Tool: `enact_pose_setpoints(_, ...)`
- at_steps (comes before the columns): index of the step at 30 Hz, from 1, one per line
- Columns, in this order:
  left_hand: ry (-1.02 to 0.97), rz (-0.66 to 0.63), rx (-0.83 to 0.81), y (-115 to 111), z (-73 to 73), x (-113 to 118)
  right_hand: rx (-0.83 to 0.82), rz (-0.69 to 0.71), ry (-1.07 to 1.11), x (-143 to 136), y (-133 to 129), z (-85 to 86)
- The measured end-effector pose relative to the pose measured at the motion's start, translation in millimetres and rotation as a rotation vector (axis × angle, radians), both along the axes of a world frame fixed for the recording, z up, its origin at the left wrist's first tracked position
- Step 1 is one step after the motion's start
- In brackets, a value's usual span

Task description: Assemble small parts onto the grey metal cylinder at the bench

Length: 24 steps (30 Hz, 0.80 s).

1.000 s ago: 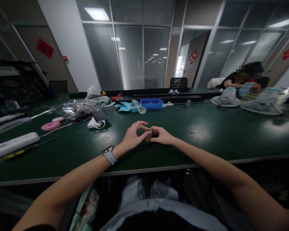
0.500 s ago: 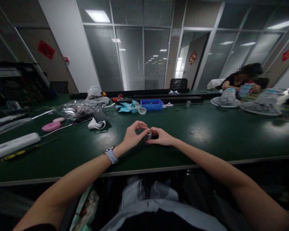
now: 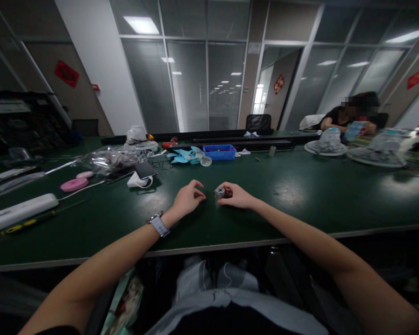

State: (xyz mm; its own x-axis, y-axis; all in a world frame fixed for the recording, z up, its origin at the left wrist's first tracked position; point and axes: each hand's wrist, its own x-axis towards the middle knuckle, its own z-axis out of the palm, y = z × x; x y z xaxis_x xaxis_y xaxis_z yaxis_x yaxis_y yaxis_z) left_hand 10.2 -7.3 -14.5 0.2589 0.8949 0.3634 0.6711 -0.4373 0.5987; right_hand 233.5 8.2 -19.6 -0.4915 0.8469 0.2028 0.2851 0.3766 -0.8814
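Note:
A small grey cylindrical motor (image 3: 219, 194) with a dark marking on its top end stands upright at the table's near middle. The thumb and fingers of my right hand (image 3: 235, 195) are closed round it from the right and hide its far side. To its left, my left hand (image 3: 189, 198) hovers apart from it, holding nothing, thumb and fingers parted. A watch (image 3: 158, 224) with a pale strap is on my left wrist. Both hands are low over the green tabletop (image 3: 209, 232).
Farther back are a blue basket (image 3: 219, 152), blue fan blades (image 3: 186, 156) and another grey cylinder (image 3: 272, 150). Clear plastic wrapping (image 3: 108, 158), a power strip (image 3: 21, 213) and a yellow-handled screwdriver (image 3: 28, 223) lie left. A person (image 3: 352, 114) sits behind fan parts (image 3: 326, 143) at right.
My left hand has come off the motor and moved left, its fingers parting. My right hand has shifted slightly right with the motor, whose top now shows.

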Motion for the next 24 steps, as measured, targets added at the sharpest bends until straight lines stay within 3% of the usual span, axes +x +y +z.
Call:
enact_pose_setpoints(10, 0.05, -0.056, 0.167, 5.1, -9.6, -2.2, 0.014, 0.034, 0.012, 1.3, 1.0, -2.7)
enact_pose_setpoints(14, -0.046, -0.056, 0.143, -1.4, -1.7, 2.9, 0.048, 0.046, -0.021, 1.6, -2.8, 2.1)
enact_pose_setpoints(18, -0.214, -0.062, 0.264, -12.9, 12.0, 11.7, 0.082, 0.138, -0.068, -0.8, -9.8, 9.2)
enact_pose_setpoints(24, -0.291, -0.218, 0.276, -23.1, 18.8, 20.6, 0.172, 0.208, -0.104, -5.2, -15.3, 10.9)
